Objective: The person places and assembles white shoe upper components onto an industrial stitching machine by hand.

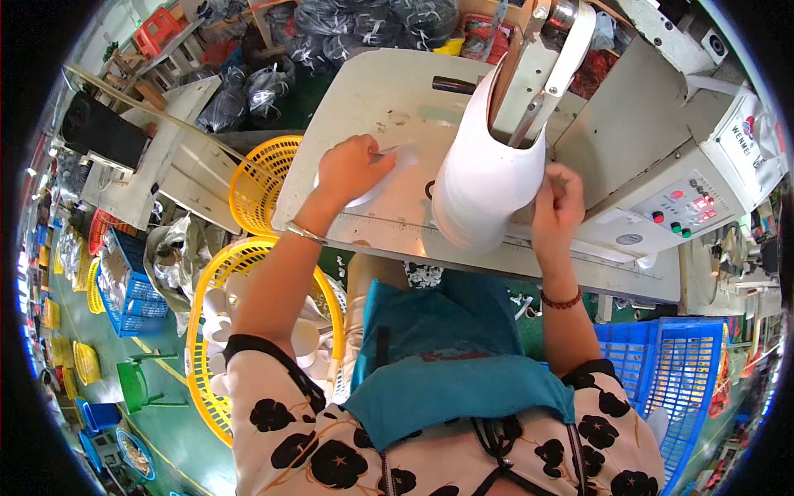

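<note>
A smooth white tube-shaped piece (pixel 488 178), wide at its mouth and like a boot shaft, hangs over the arm of a machine (pixel 529 74). At its right edge my right hand (pixel 558 211) is closed, fingers curled against the white material; the fingertips are partly hidden. To the left, above the table, my left hand (pixel 351 169) is closed on a thin white curved piece (pixel 405 157), which shows on both sides of the hand. Something small and grey shows at the left fingertips, too small to name.
The pale worktable (pixel 372 91) carries a ruler strip along its near edge. A control box (pixel 678 202) with lit buttons stands right. A yellow basket (pixel 196 331) with white pieces stands at my left, another yellow basket (pixel 248 186) beyond it. Blue crates (pixel 674 364) stand right.
</note>
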A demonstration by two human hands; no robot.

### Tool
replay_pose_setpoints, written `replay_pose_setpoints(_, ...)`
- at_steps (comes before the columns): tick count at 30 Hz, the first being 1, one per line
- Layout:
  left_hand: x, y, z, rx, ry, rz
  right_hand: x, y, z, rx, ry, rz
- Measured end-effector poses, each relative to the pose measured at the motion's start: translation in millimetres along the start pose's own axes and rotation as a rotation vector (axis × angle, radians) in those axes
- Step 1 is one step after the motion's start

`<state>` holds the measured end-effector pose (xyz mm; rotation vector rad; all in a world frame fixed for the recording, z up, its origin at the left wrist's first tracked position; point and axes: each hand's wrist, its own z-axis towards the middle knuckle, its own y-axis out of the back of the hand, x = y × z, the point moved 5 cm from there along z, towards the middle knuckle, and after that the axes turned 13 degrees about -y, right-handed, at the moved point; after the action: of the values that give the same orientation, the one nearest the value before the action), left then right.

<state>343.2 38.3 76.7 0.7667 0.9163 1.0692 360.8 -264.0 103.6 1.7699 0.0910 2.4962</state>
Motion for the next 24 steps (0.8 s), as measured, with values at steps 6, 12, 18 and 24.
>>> replay_pose_setpoints(6, -24.6, -12.2, -6.6, 0.189, 0.019, 0.030, 8.2, 5.4, -29.8, 0.091, 0.100, 0.072)
replay_pose_setpoints(12, -66.1, 57.6, -21.8, -0.205, 0.172, -0.974, 37.2, -35.0, -72.5, 0.662, -0.069, -0.007)
replay_pose_setpoints(18, -152.1, 116.7, -59.3, -0.321, -0.430, -0.351, 69.4, -71.3, -64.7, 0.712, -0.021, 0.080)
replay_pose_setpoints(24, -138.1, 150.5, -34.2, -0.270, -0.440, -0.672, 95.9, -63.1, -49.6, 1.079, 0.011, 0.142)
